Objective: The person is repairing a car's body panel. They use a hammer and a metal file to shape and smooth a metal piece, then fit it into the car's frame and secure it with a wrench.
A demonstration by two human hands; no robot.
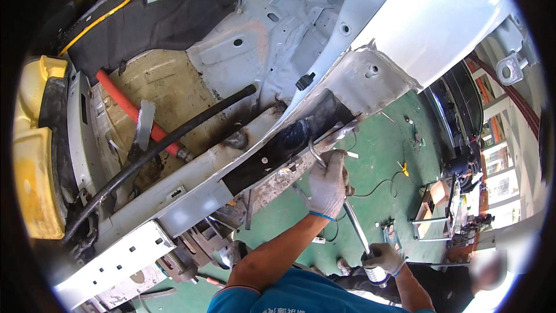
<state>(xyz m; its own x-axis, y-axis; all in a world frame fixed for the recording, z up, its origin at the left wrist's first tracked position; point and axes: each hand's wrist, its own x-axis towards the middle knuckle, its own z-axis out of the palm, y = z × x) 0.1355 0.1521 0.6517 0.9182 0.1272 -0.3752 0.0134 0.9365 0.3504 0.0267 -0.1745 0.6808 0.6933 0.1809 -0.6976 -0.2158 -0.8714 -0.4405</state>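
My left hand [329,184], in a light work glove, is closed round the hooked end of a slide hammer. Its bent metal hook [314,152] reaches into the dark opening [284,148] cut in the car's sill. From there the steel shaft [357,226] slopes down to the right. My right hand [384,258], gloved too, grips the tool's lower end, at the silver cylindrical weight [376,276]. The white car body's sill [191,179] runs diagonally past my left hand, its metal scuffed and bare around the opening.
Inside the car floor lie a long black bar [156,153] and a red cylinder [130,107]. A clamp [188,255] holds the sill's lower edge. A person in dark clothes [452,287] is at lower right. A wheeled cart [431,211] and a cable [376,188] are on the green floor.
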